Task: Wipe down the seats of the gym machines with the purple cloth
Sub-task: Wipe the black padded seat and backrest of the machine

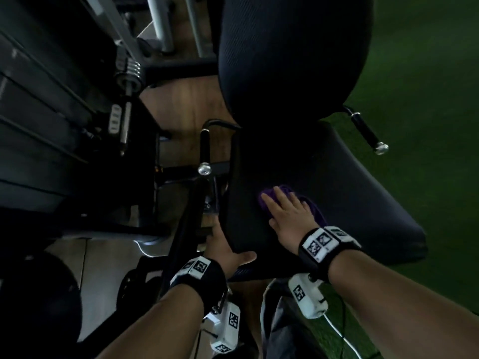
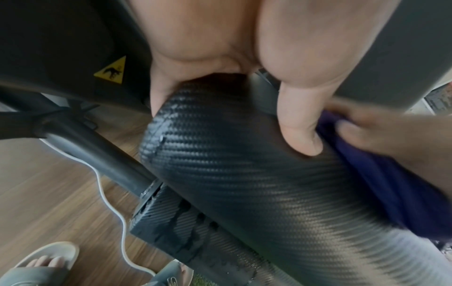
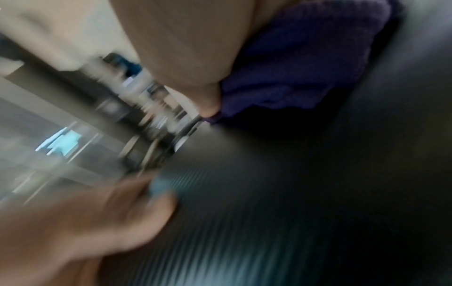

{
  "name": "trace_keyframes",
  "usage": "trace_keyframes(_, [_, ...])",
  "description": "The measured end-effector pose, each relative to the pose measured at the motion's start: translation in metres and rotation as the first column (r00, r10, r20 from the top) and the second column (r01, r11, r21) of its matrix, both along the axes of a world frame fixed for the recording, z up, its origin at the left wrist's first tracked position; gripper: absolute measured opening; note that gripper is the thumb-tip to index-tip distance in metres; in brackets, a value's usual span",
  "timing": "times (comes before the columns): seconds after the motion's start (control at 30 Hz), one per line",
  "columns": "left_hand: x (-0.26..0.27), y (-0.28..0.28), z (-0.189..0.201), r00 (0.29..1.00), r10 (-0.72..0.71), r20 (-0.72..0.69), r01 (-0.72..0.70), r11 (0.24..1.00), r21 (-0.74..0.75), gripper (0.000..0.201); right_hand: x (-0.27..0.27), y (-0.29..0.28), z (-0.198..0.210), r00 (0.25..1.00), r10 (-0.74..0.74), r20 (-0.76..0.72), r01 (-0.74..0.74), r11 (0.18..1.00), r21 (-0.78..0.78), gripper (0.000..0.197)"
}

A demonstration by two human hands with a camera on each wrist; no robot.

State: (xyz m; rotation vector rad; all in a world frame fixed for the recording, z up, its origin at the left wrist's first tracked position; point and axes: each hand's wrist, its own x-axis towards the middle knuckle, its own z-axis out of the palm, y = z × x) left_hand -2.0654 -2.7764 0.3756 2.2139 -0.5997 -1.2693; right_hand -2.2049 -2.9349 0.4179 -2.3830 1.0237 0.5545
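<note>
The black textured seat [image 1: 337, 190] of a gym machine fills the middle of the head view, below its backrest [image 1: 293, 60]. My right hand [image 1: 285, 216] lies flat on the purple cloth [image 1: 267, 200], pressing it onto the seat's left half with straight fingers. My left hand [image 1: 225, 252] grips the seat's near left edge, thumb on top and fingers underneath. In the left wrist view the thumb [image 2: 300, 125] rests on the seat [image 2: 244, 174] beside the cloth [image 2: 391, 183]. The right wrist view is blurred but shows the cloth [image 3: 305, 67] under my palm.
Two black handles with chrome caps [image 1: 368, 133] [image 1: 204, 149] flank the seat. A weight stack [image 1: 39, 125] and machine frame stand at the left. Wood floor [image 1: 181, 104] lies on the left, green turf [image 1: 427, 73] on the right. A white cable [image 2: 110, 183] trails near my sandalled feet [image 2: 49, 259].
</note>
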Motion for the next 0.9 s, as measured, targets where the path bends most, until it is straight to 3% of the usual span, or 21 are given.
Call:
trace_keyframes(0.13, [0.000, 0.001, -0.001, 1.000, -0.010, -0.016, 0.010, 1.000, -0.010, 0.141, 0.010, 0.014, -0.003, 0.987, 0.160, -0.002, -0.160, 0.987, 0.017, 0.075])
trace_keyframes(0.2, [0.000, 0.001, -0.003, 1.000, 0.006, -0.023, -0.007, 0.999, -0.039, 0.139, -0.003, -0.003, -0.008, 0.986, 0.165, -0.006, -0.165, 0.986, -0.013, 0.078])
trace_keyframes(0.33, [0.001, 0.001, -0.001, 0.998, 0.019, -0.063, -0.023, 0.998, -0.061, 0.140, -0.052, -0.075, -0.022, 0.996, -0.077, -0.046, 0.075, 0.996, -0.057, 0.074])
trace_keyframes(0.47, [0.002, 0.003, -0.004, 0.993, 0.037, -0.112, -0.043, 0.998, -0.050, 0.145, -0.095, -0.128, -0.012, 0.930, -0.326, -0.168, 0.312, 0.944, -0.103, 0.071])
trace_keyframes(0.63, [0.002, 0.004, -0.009, 0.991, 0.055, -0.122, -0.062, 0.996, -0.059, 0.146, -0.062, -0.120, -0.017, 0.872, -0.433, -0.227, 0.410, 0.901, -0.145, 0.072])
trace_keyframes(0.73, [0.002, 0.005, -0.011, 0.989, 0.066, -0.132, -0.075, 0.995, -0.063, 0.145, -0.007, -0.094, -0.023, 0.934, -0.307, -0.182, 0.291, 0.951, -0.109, 0.068])
trace_keyframes(0.8, [0.002, 0.006, -0.012, 0.991, 0.067, -0.112, -0.077, 0.993, -0.084, 0.143, 0.041, -0.067, -0.029, 0.987, -0.087, -0.136, 0.080, 0.995, -0.058, 0.068])
trace_keyframes(0.9, [0.001, 0.003, -0.008, 0.992, 0.058, -0.115, -0.071, 0.991, -0.117, 0.148, 0.100, -0.024, -0.032, 0.989, 0.119, -0.086, -0.116, 0.992, 0.043, 0.069])
